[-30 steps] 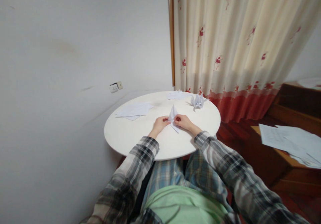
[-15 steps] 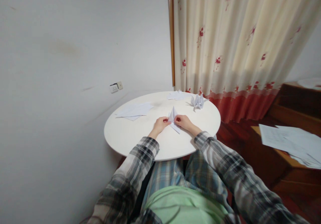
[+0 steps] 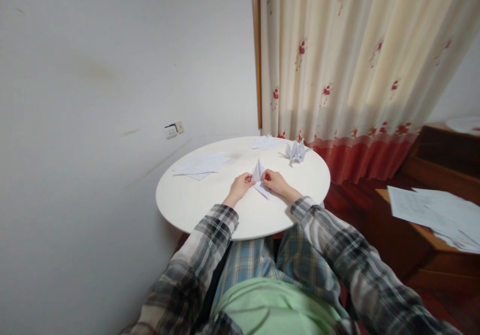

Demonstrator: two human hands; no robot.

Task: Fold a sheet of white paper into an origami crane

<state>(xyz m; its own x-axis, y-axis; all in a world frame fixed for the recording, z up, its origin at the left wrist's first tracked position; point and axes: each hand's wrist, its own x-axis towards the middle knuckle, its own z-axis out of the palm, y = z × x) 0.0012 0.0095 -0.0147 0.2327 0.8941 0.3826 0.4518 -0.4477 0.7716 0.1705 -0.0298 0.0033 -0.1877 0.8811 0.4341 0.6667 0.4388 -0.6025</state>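
Between my two hands a folded sheet of white paper rises to a point, with a flap reaching down toward me. My left hand pinches its left edge, fingers closed. On the other side my right hand pinches the right edge with thumb and forefinger. The fingers cover parts of the folds. Both hands are over the round white table. Beyond my right hand stand folded paper cranes, bunched together.
White paper sheets lie at the table's left, and more paper at its far edge. A wall socket is behind. To the right, written sheets rest on a wooden cabinet; a floral curtain hangs behind.
The folded paper has shifted slightly, its lower flap looking a little more opened out. Both hands keep their pinch in nearly the same place.
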